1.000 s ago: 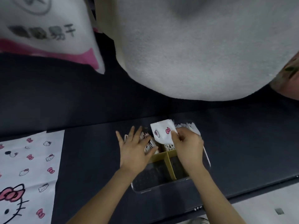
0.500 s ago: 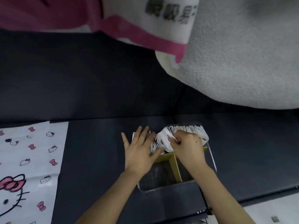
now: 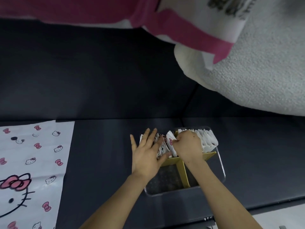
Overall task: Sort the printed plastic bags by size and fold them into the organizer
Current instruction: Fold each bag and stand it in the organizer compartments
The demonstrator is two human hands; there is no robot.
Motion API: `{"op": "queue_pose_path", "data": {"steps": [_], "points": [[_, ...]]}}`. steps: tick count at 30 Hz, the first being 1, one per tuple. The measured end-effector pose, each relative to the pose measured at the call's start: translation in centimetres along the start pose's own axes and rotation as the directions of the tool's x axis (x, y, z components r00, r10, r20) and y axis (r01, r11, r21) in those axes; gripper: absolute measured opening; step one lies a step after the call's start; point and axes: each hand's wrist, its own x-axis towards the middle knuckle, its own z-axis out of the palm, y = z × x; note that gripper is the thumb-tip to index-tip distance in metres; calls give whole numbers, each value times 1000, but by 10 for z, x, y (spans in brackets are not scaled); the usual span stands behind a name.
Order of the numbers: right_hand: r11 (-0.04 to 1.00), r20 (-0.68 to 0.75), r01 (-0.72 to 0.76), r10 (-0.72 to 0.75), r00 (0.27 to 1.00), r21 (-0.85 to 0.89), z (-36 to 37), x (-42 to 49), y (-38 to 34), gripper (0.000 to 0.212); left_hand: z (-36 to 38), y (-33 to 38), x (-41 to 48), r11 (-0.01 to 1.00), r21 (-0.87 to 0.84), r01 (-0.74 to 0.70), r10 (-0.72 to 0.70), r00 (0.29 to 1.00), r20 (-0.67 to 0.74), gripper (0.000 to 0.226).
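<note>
A folded bag [image 3: 170,142] is pinched in the curled fingers of the right grip [image 3: 188,144], in the far-left compartment of the organizer [image 3: 221,164], just beside the yellow divider [image 3: 182,172]. The bag is stood on edge, its long axis laid from the near side towards the far side, its pink-bow face turned left. The packed bags [image 3: 160,147] beside it are pressed by the left grip [image 3: 146,154], with its fingers held straight. A row of folded bags [image 3: 206,140] is stood in the far-right compartment. The organizer is set near the front edge of the surface [image 3: 107,162], right of centre. A large printed bag [image 3: 33,162] is spread flat at the left edge.
</note>
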Motion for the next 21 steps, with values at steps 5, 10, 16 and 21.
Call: {"op": "queue_pose_path", "data": {"steps": [5,10,16,21], "points": [[996,6,6,-6,1000,88,14,-5,-4,43,-2,-1,1,999,-49,-11,13,999,36,53],[963,-103,31,-3,995,269,1,-29,0,35,-40,-5,0,791,-577,203,-165,979,119,55],[945,-243,116,-41,969,305,4,-102,-31,15,-118,-58,-59,453,-772,446,-523,834,175,15],[891,16,292,-317,948,349,67,-165,-99,24,-169,-137,-154,292,-721,628,-742,625,243,14]]}}
